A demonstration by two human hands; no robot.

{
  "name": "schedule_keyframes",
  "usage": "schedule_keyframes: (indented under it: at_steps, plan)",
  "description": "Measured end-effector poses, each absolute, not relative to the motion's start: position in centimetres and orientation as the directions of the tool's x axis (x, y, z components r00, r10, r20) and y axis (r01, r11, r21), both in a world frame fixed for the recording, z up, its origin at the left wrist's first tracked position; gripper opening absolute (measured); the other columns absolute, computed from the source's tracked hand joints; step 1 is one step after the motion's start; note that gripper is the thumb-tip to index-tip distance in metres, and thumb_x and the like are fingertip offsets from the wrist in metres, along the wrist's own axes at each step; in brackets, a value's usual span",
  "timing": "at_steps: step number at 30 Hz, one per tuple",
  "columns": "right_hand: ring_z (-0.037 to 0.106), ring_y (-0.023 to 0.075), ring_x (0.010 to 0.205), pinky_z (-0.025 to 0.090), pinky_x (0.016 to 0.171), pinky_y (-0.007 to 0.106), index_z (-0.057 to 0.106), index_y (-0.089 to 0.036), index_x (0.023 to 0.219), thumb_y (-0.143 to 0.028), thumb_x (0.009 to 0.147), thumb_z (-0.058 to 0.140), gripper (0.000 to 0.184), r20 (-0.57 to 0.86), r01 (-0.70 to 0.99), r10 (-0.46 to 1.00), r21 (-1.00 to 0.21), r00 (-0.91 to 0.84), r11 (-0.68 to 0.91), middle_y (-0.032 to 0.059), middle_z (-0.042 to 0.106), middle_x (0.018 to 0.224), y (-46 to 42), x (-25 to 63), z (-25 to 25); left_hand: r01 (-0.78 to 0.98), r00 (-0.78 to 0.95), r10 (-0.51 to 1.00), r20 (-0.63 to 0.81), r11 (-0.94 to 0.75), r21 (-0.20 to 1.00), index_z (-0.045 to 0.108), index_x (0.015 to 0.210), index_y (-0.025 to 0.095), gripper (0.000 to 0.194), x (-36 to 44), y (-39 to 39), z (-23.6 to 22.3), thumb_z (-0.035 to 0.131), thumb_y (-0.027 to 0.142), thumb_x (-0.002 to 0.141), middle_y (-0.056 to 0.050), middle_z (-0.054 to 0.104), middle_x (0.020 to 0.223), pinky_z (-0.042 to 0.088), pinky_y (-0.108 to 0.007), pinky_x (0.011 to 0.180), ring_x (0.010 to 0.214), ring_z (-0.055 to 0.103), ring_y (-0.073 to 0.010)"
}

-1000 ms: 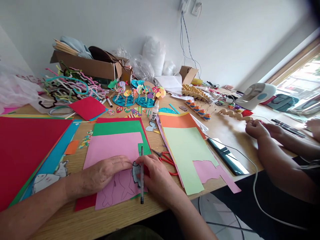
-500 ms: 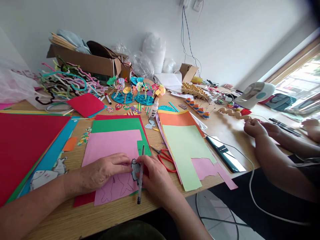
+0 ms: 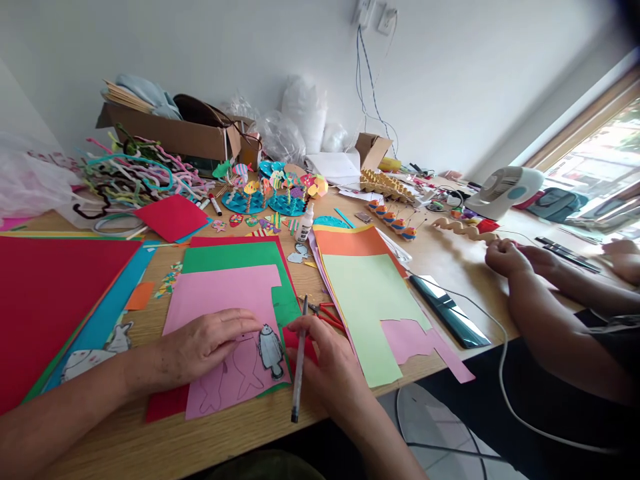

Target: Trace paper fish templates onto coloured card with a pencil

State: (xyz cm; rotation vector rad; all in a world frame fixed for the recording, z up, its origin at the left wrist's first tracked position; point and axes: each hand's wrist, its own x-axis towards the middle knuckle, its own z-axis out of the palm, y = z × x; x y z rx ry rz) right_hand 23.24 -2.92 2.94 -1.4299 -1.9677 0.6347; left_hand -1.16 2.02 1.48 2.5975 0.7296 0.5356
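Observation:
A pink paper sheet (image 3: 220, 287) lies on green paper (image 3: 230, 257), with red paper beneath. Fish outlines are drawn on the pink sheet's lower part. A white fish cutout with a dark edge (image 3: 271, 350) rests near its right side. My left hand (image 3: 210, 347) lies flat on the pink sheet, its fingertips just left of the cutout. In my right hand (image 3: 325, 360), right of the cutout, a pen (image 3: 300, 363) is held between thumb and fingers, standing steeply. Red-handled scissors (image 3: 327, 313) lie partly hidden behind that hand.
Pale green paper (image 3: 357, 287) is stacked at right, beside a dark glossy case (image 3: 450, 312). A glue bottle (image 3: 305, 225) stands behind the sheets, near small paper fish. Pipe cleaners (image 3: 140, 173) heap at back left. At far right are another person's hands (image 3: 513, 259).
My right hand has let go of the fish cutout and moved right with the pen, so the cutout shows whole. My left hand stays on the pink sheet.

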Motion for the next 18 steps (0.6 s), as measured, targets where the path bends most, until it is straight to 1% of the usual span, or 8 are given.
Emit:
schedule_keyframes:
  at_steps: [3, 5, 7, 9, 11, 13, 18]
  plan:
    - [0.063, 0.0202, 0.082, 0.046, 0.070, 0.026, 0.062, -0.018, 0.094, 0.001, 0.071, 0.065, 0.030, 0.187, 0.646, 0.952, -0.701, -0.242, 0.302, 0.0037, 0.070, 0.087, -3.8, 23.4, 2.4, 0.448, 0.797, 0.577, 0.178, -0.763, 0.465, 0.055, 0.124, 0.022, 0.039, -0.3, 2.3, 3.3, 0.044, 0.009, 0.089, -0.005, 0.062, 0.122, 0.044, -0.029, 0.099, 0.113, 0.056, -0.0196]
    - [0.063, 0.0199, 0.080, 0.046, 0.069, 0.026, 0.062, -0.017, 0.094, 0.001, 0.069, 0.066, 0.031, 0.201, 0.628, 0.941, -0.703, -0.274, 0.333, 0.0041, 0.069, 0.085, -4.3, 23.2, 1.8, 0.459, 0.817, 0.564, 0.121, -0.763, 0.456, 0.057, 0.119, 0.022, 0.037, 0.7, 2.5, 4.5, 0.051, 0.008, 0.086, -0.005, 0.061, 0.118, 0.044, -0.030, 0.097, 0.111, 0.056, -0.0208]
    - [0.063, 0.0204, 0.078, 0.046, 0.068, 0.027, 0.063, -0.017, 0.093, 0.002, 0.067, 0.068, 0.033, 0.237, 0.624, 0.927, -0.687, -0.291, 0.372, 0.0046, 0.069, 0.083, -4.6, 22.9, 1.2, 0.498, 0.828, 0.559, 0.028, -0.758, 0.421, 0.058, 0.115, 0.020, 0.037, 1.9, 2.8, 5.2, 0.059, 0.006, 0.080, -0.005, 0.060, 0.116, 0.043, -0.031, 0.094, 0.109, 0.055, -0.0225]
    - [0.062, 0.0209, 0.077, 0.045, 0.068, 0.028, 0.063, -0.016, 0.093, 0.003, 0.065, 0.070, 0.035, 0.265, 0.620, 0.917, -0.677, -0.297, 0.396, 0.0047, 0.069, 0.082, -4.6, 22.7, 0.8, 0.546, 0.823, 0.563, -0.073, -0.748, 0.377, 0.060, 0.108, 0.018, 0.034, 3.0, 3.1, 5.4, 0.065, 0.006, 0.077, -0.006, 0.061, 0.110, 0.044, -0.032, 0.090, 0.105, 0.055, -0.0240]
    - [0.062, 0.0209, 0.077, 0.045, 0.068, 0.028, 0.063, -0.016, 0.093, 0.004, 0.064, 0.070, 0.036, 0.281, 0.608, 0.914, -0.682, -0.294, 0.406, 0.0046, 0.069, 0.083, -4.6, 22.6, 0.5, 0.570, 0.817, 0.559, -0.142, -0.744, 0.347, 0.061, 0.099, 0.017, 0.025, 3.8, 3.4, 5.5, 0.068, 0.009, 0.076, -0.006, 0.061, 0.102, 0.044, -0.031, 0.084, 0.099, 0.057, -0.0241]
    - [0.062, 0.0211, 0.078, 0.045, 0.069, 0.028, 0.063, -0.015, 0.093, 0.004, 0.063, 0.071, 0.036, 0.303, 0.599, 0.908, -0.682, -0.289, 0.419, 0.0046, 0.070, 0.083, -4.6, 22.7, 0.3, 0.575, 0.817, 0.551, -0.173, -0.746, 0.336, 0.061, 0.092, 0.017, 0.017, 4.4, 3.7, 5.7, 0.068, 0.012, 0.078, -0.004, 0.060, 0.095, 0.044, -0.030, 0.079, 0.093, 0.057, -0.0229]
    - [0.062, 0.0218, 0.080, 0.045, 0.071, 0.028, 0.062, -0.016, 0.092, 0.003, 0.063, 0.069, 0.036, 0.335, 0.592, 0.900, -0.679, -0.278, 0.435, 0.0049, 0.070, 0.085, -4.5, 22.6, 0.1, 0.596, 0.803, 0.536, -0.262, -0.738, 0.316, 0.057, 0.083, 0.018, 0.014, 5.3, 4.2, 6.8, 0.070, 0.016, 0.079, -0.002, 0.057, 0.088, 0.042, -0.026, 0.069, 0.083, 0.055, -0.0199]
